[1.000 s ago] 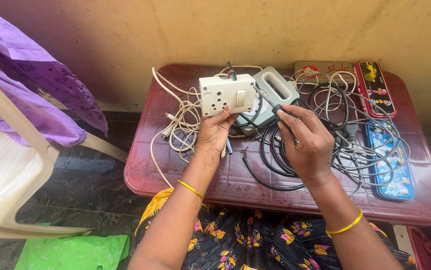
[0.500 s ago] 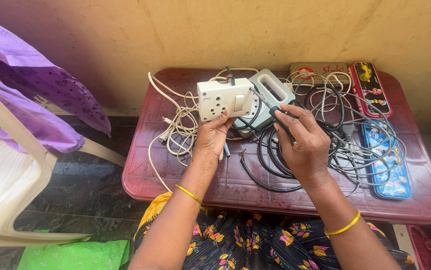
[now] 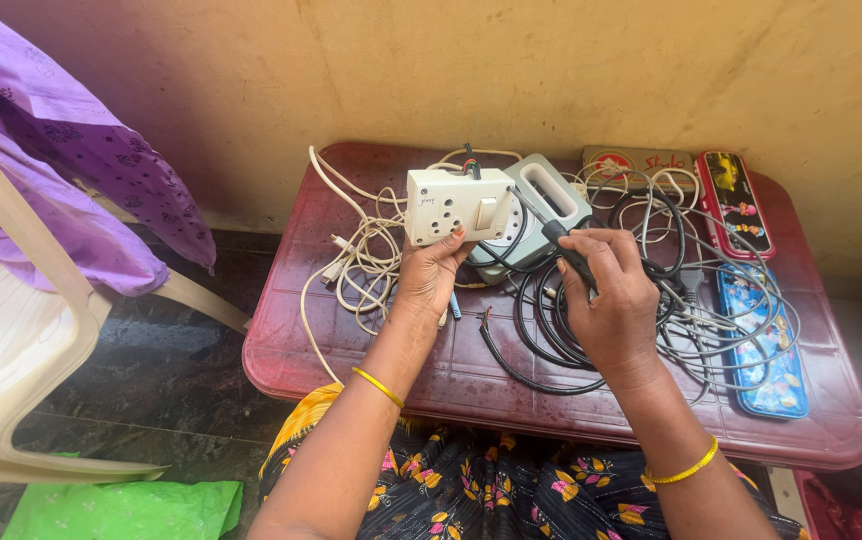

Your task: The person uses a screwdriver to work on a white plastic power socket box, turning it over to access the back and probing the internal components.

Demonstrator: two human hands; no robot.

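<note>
both my hands up, both closed in a grip

my left hand (image 3: 429,278) is raised with the palm turned up, fingers curled and thumb pressed in front; my right hand (image 3: 611,300) sits back-up, knuckles toward me, fingers wrapped tight; both forearms angle inward from below; a thin gold bangle on each wrist

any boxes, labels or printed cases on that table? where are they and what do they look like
Flat tin: far edge of the table, olive-brown oblong with a red round emblem.
Red case: far right, long and narrow, red rim, dark face with small pictures.
Blue case: right side, near the red case, long, blue with small figures, cables lying over it.
No screens or signs.
</note>
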